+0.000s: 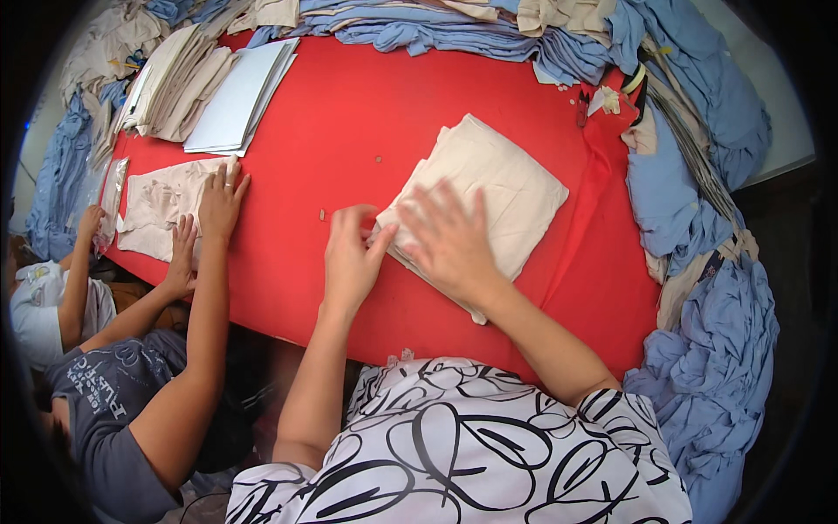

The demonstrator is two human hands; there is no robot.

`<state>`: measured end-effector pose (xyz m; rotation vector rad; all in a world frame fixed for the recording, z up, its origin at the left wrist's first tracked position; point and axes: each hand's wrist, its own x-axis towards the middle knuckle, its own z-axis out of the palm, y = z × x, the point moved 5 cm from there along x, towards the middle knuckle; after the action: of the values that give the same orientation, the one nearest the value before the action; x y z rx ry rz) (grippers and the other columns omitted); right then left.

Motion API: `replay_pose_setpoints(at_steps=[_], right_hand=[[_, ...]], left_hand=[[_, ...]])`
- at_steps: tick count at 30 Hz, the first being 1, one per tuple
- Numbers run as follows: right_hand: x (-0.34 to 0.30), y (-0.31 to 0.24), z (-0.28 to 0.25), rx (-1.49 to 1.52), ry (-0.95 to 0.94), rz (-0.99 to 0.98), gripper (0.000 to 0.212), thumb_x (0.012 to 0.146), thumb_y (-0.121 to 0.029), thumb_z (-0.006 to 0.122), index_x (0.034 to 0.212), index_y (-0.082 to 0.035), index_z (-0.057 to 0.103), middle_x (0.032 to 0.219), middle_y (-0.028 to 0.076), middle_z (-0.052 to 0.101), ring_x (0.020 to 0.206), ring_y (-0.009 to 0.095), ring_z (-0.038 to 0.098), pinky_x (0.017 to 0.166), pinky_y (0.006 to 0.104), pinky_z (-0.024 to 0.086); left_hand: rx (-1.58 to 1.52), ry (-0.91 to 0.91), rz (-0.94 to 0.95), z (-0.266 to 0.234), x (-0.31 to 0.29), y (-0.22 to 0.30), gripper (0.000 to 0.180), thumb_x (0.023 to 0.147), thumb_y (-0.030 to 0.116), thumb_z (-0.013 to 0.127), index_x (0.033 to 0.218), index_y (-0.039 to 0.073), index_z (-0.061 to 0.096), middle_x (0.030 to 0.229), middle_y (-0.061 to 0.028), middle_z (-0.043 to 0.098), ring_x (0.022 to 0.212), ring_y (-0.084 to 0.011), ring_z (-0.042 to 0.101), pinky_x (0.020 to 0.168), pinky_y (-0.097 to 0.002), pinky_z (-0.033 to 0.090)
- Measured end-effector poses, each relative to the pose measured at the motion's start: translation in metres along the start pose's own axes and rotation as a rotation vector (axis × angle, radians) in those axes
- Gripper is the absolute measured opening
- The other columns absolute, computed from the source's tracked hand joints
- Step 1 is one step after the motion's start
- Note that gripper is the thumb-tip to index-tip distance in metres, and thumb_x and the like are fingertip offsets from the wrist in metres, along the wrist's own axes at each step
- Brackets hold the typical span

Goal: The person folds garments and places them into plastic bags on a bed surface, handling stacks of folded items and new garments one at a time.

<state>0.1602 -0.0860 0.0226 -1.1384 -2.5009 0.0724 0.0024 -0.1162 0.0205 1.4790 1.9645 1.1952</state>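
Note:
On the red table, right of its middle, lies a cream cloth folded into a rough square with one corner towards me. The thumb and fingertips of my left hand close on its left corner. Across the cloth's near left part my right hand lies flat with fingers spread, slightly blurred. Whether the cloth is a garment cannot be made out.
To my left a co-worker's hands press on a pale folded garment. Beyond are stacked beige cloths and white sheets. Blue garments line the far edge; more hang at right, near a red-handled tool.

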Motion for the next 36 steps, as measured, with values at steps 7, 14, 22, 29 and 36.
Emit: replay_pose_setpoints(at_steps=[7, 14, 22, 29, 36], right_hand=[[-0.035, 0.04, -0.021, 0.609, 0.144, 0.149, 0.036, 0.09, -0.017, 0.064, 0.123, -0.004, 0.061, 0.13, 0.014, 0.057, 0.125, 0.03, 0.05, 0.106, 0.041, 0.039], [-0.158, 0.043, -0.032, 0.946, -0.108, 1.153, 0.018, 0.094, -0.011, 0.061, 0.104, 0.004, 0.061, 0.081, 0.006, 0.062, 0.064, 0.01, 0.06, 0.054, 0.0234, 0.051], [-0.153, 0.013, -0.001, 0.98, 0.189, 1.258, 0.024, 0.091, -0.019, 0.068, 0.093, 0.003, 0.06, 0.075, 0.009, 0.061, 0.052, 0.011, 0.057, 0.045, 0.0256, 0.048], [-0.15, 0.01, 0.004, 0.403, 0.028, 0.97, 0.029, 0.086, -0.016, 0.073, 0.096, 0.004, 0.054, 0.102, 0.017, 0.057, 0.061, 0.022, 0.063, 0.055, 0.032, 0.055], [-0.138, -0.022, -0.03, 0.196, 0.154, 0.792, 0.062, 0.081, -0.014, 0.076, 0.134, -0.005, 0.044, 0.097, 0.019, 0.051, 0.086, 0.039, 0.059, 0.077, 0.0466, 0.05]], left_hand=[[-0.014, -0.307, -0.079, 0.011, 0.01, -0.028, 0.024, 0.086, 0.019, 0.07, 0.089, -0.005, 0.064, 0.091, -0.0127, 0.059, 0.078, -0.0222, 0.061, 0.072, -0.0337, 0.05], [-0.035, -0.417, -0.121, 0.006, 0.014, -0.028, 0.028, 0.088, 0.021, 0.07, 0.087, -0.006, 0.067, 0.094, -0.0111, 0.059, 0.083, -0.0202, 0.059, 0.074, -0.0324, 0.047], [-0.024, -0.394, -0.024, 0.006, 0.01, -0.024, 0.027, 0.087, 0.019, 0.071, 0.083, -0.007, 0.066, 0.094, -0.0124, 0.058, 0.078, -0.0214, 0.057, 0.069, -0.0324, 0.047], [0.115, -0.309, 0.078, 0.011, 0.008, -0.023, 0.026, 0.087, 0.017, 0.071, 0.087, -0.008, 0.061, 0.093, -0.0164, 0.058, 0.079, -0.0281, 0.06, 0.07, -0.0377, 0.049], [0.294, -0.521, 0.054, 0.01, 0.006, -0.023, 0.027, 0.086, 0.013, 0.07, 0.102, -0.004, 0.056, 0.1, -0.0186, 0.06, 0.076, -0.029, 0.061, 0.068, -0.0375, 0.051]])
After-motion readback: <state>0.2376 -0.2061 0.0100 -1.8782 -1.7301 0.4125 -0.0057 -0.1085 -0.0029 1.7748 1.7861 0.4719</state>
